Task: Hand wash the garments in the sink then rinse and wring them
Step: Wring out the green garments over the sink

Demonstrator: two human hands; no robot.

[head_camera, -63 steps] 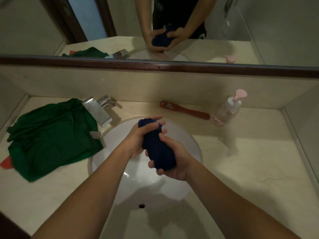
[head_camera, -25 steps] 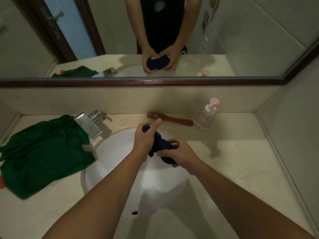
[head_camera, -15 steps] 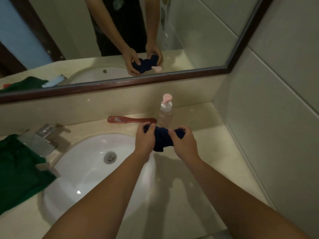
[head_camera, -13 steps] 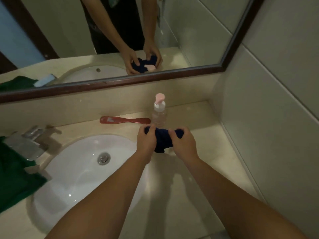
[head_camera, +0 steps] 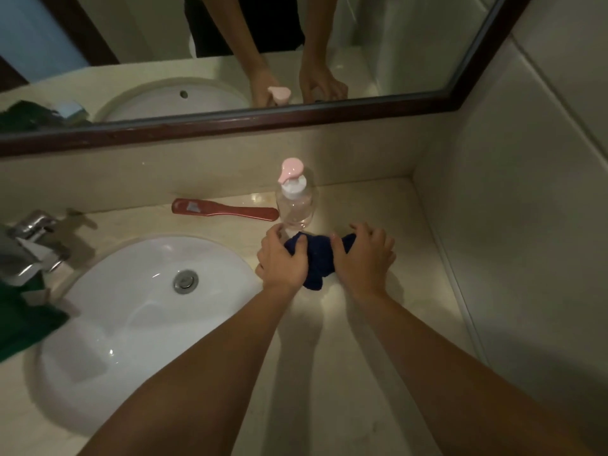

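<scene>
Carried from over the sink, wrung navy garment now lies on counter at its three o'clock, my left hand and right hand gripping it; green garment, nine o'clock, apparently unwashed.

Bare forearms, no sleeves; dark top in mirror.

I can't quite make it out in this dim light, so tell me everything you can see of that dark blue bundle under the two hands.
The dark blue garment is a small, soft, bunched-up cloth, navy, its kind unclear. It lies on the pale stone counter right of the sink, just in front of the clear pump bottle. The left hand and right hand press down on its two ends; only the middle and a lower fold show.
</scene>
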